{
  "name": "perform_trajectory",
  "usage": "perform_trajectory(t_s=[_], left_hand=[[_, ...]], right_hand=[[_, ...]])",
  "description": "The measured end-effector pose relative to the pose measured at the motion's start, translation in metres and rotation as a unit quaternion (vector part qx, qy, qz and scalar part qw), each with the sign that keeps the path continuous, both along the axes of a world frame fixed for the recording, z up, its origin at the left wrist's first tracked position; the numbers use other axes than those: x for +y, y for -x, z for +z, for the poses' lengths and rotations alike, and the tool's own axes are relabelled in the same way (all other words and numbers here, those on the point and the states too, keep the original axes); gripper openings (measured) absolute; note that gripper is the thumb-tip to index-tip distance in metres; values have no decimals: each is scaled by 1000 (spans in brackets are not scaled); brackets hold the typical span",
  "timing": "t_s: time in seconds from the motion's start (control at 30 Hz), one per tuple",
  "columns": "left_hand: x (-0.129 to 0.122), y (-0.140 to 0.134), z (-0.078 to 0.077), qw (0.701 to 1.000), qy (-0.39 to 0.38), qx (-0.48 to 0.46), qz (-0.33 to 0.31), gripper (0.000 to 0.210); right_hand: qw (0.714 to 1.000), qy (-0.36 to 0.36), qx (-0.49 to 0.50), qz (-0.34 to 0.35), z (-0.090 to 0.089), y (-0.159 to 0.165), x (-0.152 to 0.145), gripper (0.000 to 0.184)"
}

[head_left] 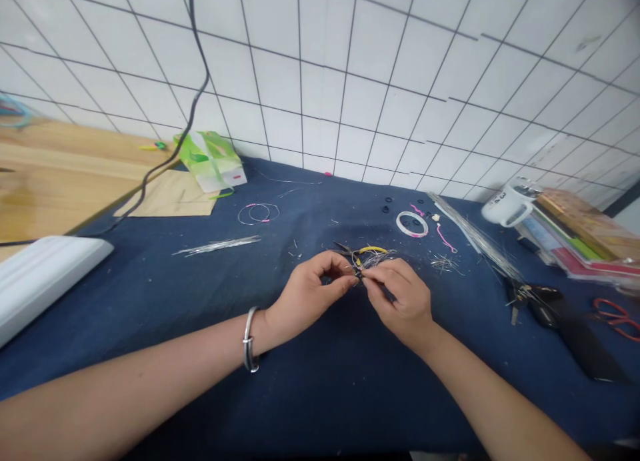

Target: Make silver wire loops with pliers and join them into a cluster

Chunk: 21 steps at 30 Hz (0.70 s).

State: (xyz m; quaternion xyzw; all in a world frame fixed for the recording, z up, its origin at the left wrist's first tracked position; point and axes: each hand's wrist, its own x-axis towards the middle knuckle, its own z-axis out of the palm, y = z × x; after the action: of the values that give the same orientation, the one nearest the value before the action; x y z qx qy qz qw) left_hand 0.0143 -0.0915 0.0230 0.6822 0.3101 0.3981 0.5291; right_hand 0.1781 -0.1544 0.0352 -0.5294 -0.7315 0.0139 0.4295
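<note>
head view: fingers of bare left hand [306, 293] and bare right hand [404, 297] pinch tiny dark piece [358, 273], shape unclear, over dark-blue cloth-covered surface [320, 387], just short of yellow-handled metal pliers [373, 249] and tangled silver wires [384, 257]. loosened pinch could lose piece among wires; stray ends could prick skin.

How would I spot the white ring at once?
On the blue cloth, look beyond the right hand, toward the tiled wall. The white ring lies there, with small black rings inside and near it. It is far larger than those, and white.
</note>
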Motion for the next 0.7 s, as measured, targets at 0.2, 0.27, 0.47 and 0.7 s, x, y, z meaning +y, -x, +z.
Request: perform_trajectory(t_s=[0.2, 0.27, 0.47, 0.7], left_hand=[[-6, -3, 2, 996, -86, 24, 20, 10], [-7, -4, 3, 991, -126, 23, 28, 10], [-5, -2, 7, 949, -306, 70, 33, 13], [-1, -1, 5, 874, -463, 139, 46, 11]], right_hand=[[1000, 8, 29, -5, 5, 4, 0, 15], [998, 22, 55, -10, 7, 7, -1, 11], [977, 118, 171, -39, 16, 15, -4, 9], [929, 196, 312, -40, 11, 15, -3, 10]])
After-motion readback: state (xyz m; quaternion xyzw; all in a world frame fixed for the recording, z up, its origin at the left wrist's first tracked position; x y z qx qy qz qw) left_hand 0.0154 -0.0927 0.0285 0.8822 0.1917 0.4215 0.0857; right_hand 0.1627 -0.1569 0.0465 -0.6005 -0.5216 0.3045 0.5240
